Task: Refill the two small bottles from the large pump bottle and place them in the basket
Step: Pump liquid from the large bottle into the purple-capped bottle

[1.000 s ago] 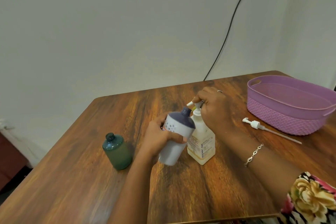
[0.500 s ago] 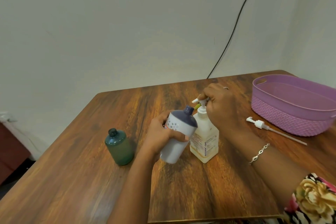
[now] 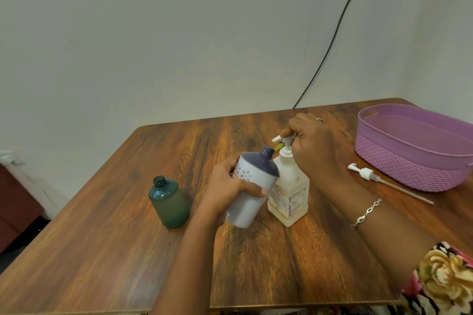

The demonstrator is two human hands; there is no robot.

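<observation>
My left hand [image 3: 227, 186] grips a small white bottle with a dark purple top [image 3: 252, 186], tilted so its open neck sits just under the pump's spout. The large cream pump bottle [image 3: 290, 194] stands upright on the wooden table [image 3: 256, 263], touching the white bottle. My right hand [image 3: 312, 148] curls over the pump head and presses on it. A small green bottle [image 3: 169, 203] with an open neck stands alone to the left. The purple basket [image 3: 414, 151] sits at the right with nothing visible inside.
A loose white pump with a long dip tube [image 3: 384, 181] lies on the table in front of the basket. A black cable [image 3: 332, 38] runs down the wall behind the table. A dark red cabinet [image 3: 15, 199] stands at the far left, below table height.
The view has shifted slightly. Both hands and the bottles keep the same arrangement, with my right hand still on the pump head.
</observation>
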